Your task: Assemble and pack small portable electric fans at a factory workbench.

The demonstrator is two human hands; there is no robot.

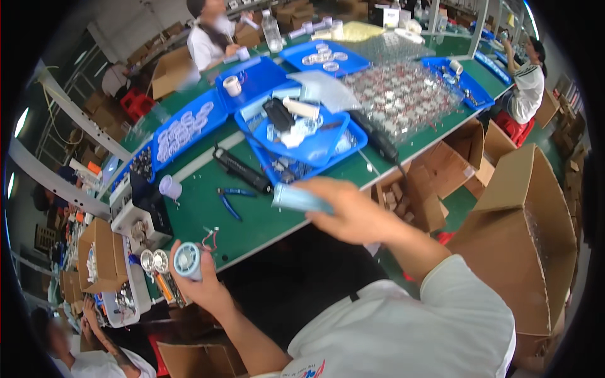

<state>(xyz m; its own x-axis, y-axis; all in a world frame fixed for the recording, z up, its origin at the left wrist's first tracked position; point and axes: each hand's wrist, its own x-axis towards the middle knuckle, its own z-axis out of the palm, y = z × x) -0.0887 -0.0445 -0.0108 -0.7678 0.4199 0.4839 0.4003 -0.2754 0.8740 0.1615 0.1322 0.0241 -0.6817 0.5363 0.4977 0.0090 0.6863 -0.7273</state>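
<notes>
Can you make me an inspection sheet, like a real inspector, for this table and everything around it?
Surface: green table, crowded toward the back.
Job's things: round blue piece, like a little fan; long blue piece, slightly blurred.
Clutter: pliers lying open; blue tray of white rings.
Hands: left hand has its fingers around the round piece; right hand grips the long piece.
Cables: thin reddish wire near the left hand; I can't tell what it joins.
Surroundings: big cardboard box on the right; red stool far left; other people nearby.
</notes>
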